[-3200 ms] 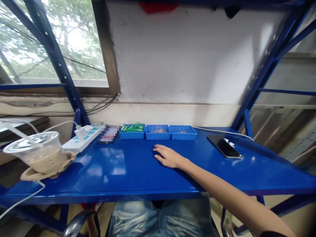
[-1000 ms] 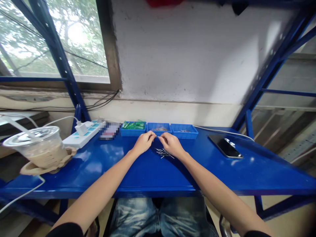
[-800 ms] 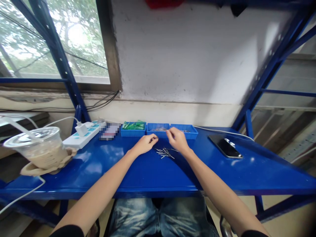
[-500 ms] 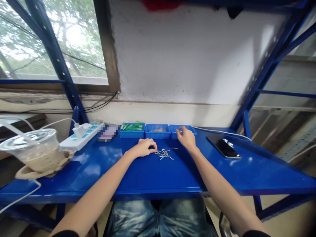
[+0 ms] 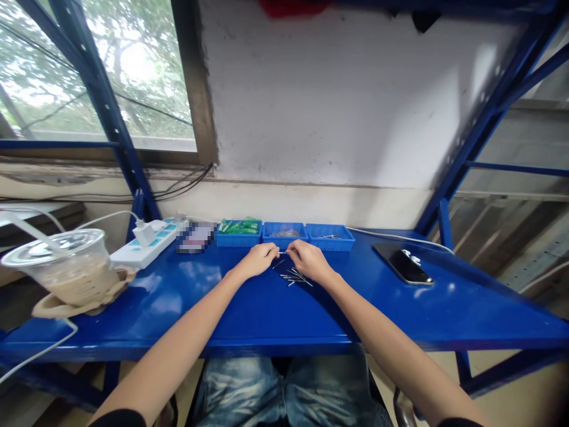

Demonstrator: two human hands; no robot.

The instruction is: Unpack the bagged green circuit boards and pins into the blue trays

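My left hand (image 5: 260, 259) and my right hand (image 5: 308, 259) meet above the blue table, just in front of the small bins. A thin silvery metal pin (image 5: 281, 253) spans the gap between them, pinched by the fingertips of both hands. Below my right hand lies a loose pile of similar metal pins (image 5: 294, 277); my right hand hides part of it. Behind the hands stand three blue bins in a row: the left bin (image 5: 239, 240) holds green pieces, the middle bin (image 5: 271, 240) small clear items, and the right bin (image 5: 331, 245) a few metal pins.
A black phone (image 5: 402, 264) with white earbuds (image 5: 411, 257) on it lies at the right. On the left are a white power strip (image 5: 142, 249), a blurred flat item (image 5: 195, 237) and a lidded drink cup (image 5: 66, 273) in a cardboard holder. A white cable runs along the wall.
My right hand has come from the right bin leftward to my left hand. My left hand has lifted away from the pile. A pin now shows between both hands.
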